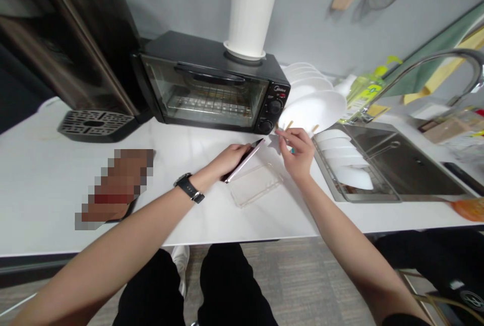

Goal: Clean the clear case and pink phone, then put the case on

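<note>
A phone [244,161] with a pinkish edge stands tilted over the white counter, and my left hand [231,158] grips it. Just right of its upper end, my right hand [297,153] is closed in a pinch; whatever lies between the fingertips is too small to make out. A clear phone case [255,185] lies on the counter below and between the hands.
Behind the hands stands a black toaster oven [212,84] bearing a white utensil holder [251,13]. White plates [315,107] lean to its right, beside a sink [412,159] with a bowl rack. A pixelated object [117,185] lies left, before a dark machine's drip tray [98,124].
</note>
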### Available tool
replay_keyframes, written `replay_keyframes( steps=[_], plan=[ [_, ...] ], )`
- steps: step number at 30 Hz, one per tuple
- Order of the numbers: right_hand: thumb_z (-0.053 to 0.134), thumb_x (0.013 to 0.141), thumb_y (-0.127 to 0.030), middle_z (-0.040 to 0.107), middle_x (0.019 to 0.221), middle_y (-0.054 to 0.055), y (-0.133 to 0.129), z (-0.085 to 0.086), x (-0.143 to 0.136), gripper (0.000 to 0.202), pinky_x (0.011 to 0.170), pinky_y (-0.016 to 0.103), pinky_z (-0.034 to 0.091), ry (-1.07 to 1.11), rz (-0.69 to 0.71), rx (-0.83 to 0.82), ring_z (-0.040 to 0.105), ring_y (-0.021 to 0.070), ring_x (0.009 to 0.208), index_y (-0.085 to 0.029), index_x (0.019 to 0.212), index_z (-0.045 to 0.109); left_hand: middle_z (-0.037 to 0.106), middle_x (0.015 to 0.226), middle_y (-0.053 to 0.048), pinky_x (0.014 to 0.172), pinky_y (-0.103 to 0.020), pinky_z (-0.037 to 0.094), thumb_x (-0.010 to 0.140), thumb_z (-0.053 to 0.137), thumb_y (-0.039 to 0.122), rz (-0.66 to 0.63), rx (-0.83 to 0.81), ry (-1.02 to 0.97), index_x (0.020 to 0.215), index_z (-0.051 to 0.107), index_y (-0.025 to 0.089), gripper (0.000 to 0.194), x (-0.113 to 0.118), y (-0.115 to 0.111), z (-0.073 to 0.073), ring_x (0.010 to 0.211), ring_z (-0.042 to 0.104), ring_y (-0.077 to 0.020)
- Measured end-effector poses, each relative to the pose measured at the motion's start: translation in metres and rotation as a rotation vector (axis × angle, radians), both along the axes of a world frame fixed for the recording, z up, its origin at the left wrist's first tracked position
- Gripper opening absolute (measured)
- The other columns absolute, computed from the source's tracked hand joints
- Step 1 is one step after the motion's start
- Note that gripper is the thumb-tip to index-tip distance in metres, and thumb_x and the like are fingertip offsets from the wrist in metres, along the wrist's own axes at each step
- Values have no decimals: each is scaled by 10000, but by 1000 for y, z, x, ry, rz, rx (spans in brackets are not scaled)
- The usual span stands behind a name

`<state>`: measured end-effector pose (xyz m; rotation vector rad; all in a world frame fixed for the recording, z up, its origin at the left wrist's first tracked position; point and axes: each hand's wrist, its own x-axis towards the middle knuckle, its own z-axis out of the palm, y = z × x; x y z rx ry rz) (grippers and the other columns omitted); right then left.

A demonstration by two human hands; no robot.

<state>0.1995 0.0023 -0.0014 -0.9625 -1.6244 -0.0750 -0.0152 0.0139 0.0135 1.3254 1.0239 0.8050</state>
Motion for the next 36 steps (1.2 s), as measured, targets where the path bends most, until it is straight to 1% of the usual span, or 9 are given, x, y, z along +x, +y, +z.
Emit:
replay_keyframes(
  steps=[8,13,16,19,23,26,29,32,36],
  plan=[
    [565,1028,-143,723,1268,116,-20,-1,-28,430,957,408,633,-363,352,26,712,215,1134,-293,1417,672,474,461,35,475,-269,268,898,637,402,-44,-136,-123,674,610,186,313,-1,-4,4,444,365,-101],
    [550,1056,-180,718,1239,114,-13,-2,-25,366,851,334,627,-470,305,-36,694,211,1118,-285,1368,708,479,470,57,448,-243,268,906,634,300,-116,-191,-182,920,745,172,170,0,-6,3,418,361,-91],
    [587,1050,-216,727,1196,114,-10,0,-20,271,880,340,623,-420,294,-21,701,210,1094,-257,1263,750,648,625,11,492,-225,363,905,672,262,-122,-232,-249,1031,782,172,189,-5,-2,8,492,496,-91],
    [632,1037,-286,722,1141,100,-9,2,-15,201,872,352,636,-244,270,-97,708,207,1050,-254,1184,765,801,1012,-89,674,-251,516,904,744,358,-163,-218,-286,1151,795,181,307,-16,6,14,781,697,-150],
    [701,989,-457,716,1134,88,-3,-4,-11,253,693,281,613,81,219,-274,694,194,997,-241,1104,764,716,1417,-155,1021,-370,546,937,566,779,-116,68,-144,1203,813,206,677,-25,14,16,1263,683,-276],
    [727,962,-522,744,1118,80,5,-13,-14,332,802,300,609,220,293,-330,694,184,1005,-222,1099,763,526,1649,-137,1250,-399,402,834,440,956,-258,431,-273,1427,708,241,967,-22,9,12,1535,487,-301],
    [744,942,-553,770,1122,74,7,-20,-21,363,932,344,593,250,435,-410,705,185,1023,-218,1078,777,592,1590,-141,1287,-392,376,766,815,735,-304,635,-214,1452,685,222,866,-13,-1,7,1487,551,-297],
    [788,902,-558,780,1146,66,5,-20,-27,348,931,339,595,277,486,-463,712,193,1056,-238,1039,798,721,1434,-126,1209,-384,479,938,757,520,-115,630,-172,1338,756,194,516,-8,-5,1,1342,678,-258],
    [840,873,-489,803,1073,27,-3,-9,-28,408,818,291,619,466,382,-445,746,176,999,-298,1223,751,745,1399,-99,1172,-347,507,1022,670,428,9,695,-180,1356,746,205,409,-11,-2,-1,1318,692,-222]
  ],
)
